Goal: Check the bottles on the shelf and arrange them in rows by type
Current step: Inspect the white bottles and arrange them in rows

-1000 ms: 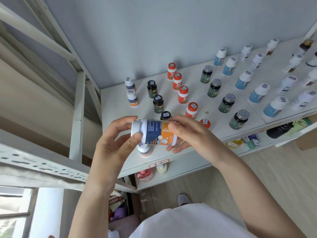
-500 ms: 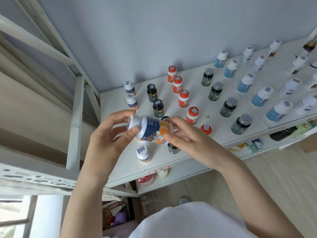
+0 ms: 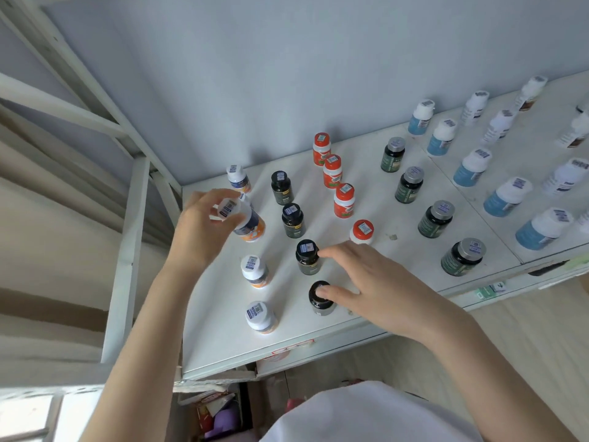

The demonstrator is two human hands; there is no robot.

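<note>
Bottles stand in rows by type on the white shelf (image 3: 223, 342). My left hand (image 3: 202, 231) is shut on a white-capped bottle with a blue and orange label (image 3: 250, 223), held tilted just above the left row, between the rear bottle (image 3: 237, 178) and two nearer ones (image 3: 254, 271). My right hand (image 3: 369, 288) is spread open over the front of the black-capped row (image 3: 293, 220). Its thumb rests on the front black bottle (image 3: 320, 299) and its index fingertip touches the one behind (image 3: 307, 258). Red-capped bottles (image 3: 344, 199) stand in the row to the right.
Further right stand rows of green bottles with grey caps (image 3: 435, 218), blue bottles with white caps (image 3: 506, 196) and white bottles (image 3: 565, 177). The grey wall is close behind. A white shelf upright (image 3: 127, 250) stands at the left. Packets lie on the lower shelf (image 3: 216, 416).
Both hands held the blue and orange bottle sideways before. My right hand has let go and dropped onto the black bottles. My left hand has carried the bottle left, cap up.
</note>
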